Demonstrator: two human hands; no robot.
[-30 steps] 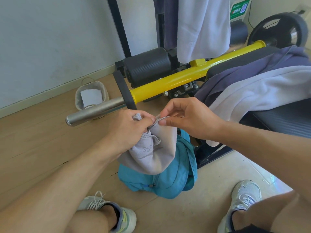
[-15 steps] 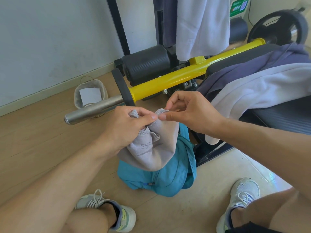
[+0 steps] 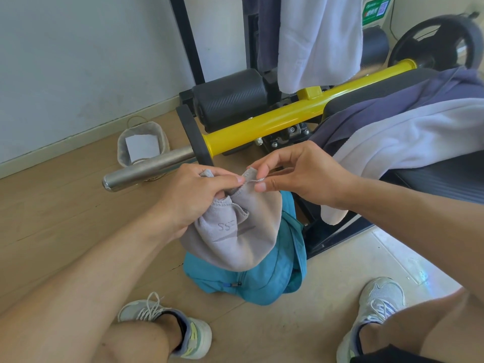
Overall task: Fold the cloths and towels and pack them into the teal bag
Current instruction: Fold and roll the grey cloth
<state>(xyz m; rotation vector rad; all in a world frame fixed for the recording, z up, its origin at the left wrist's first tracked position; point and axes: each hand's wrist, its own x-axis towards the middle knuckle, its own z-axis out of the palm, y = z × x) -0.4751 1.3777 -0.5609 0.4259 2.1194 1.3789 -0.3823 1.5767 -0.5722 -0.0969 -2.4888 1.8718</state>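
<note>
Grey soft cloth [image 3: 235, 231] pinched between both hands, bunched.

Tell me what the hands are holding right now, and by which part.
Both hold the grey cloth by its top edge: the left hand bunches one end, the right hand pinches the corner beside it, above the teal bag.

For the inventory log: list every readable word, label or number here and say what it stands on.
"SS", with further characters lost in a fold: stitched on the grey cloth held by the left hand and right hand.
Green sticker on the machine at top: white characters and a QR code, too blurred to read.
</note>
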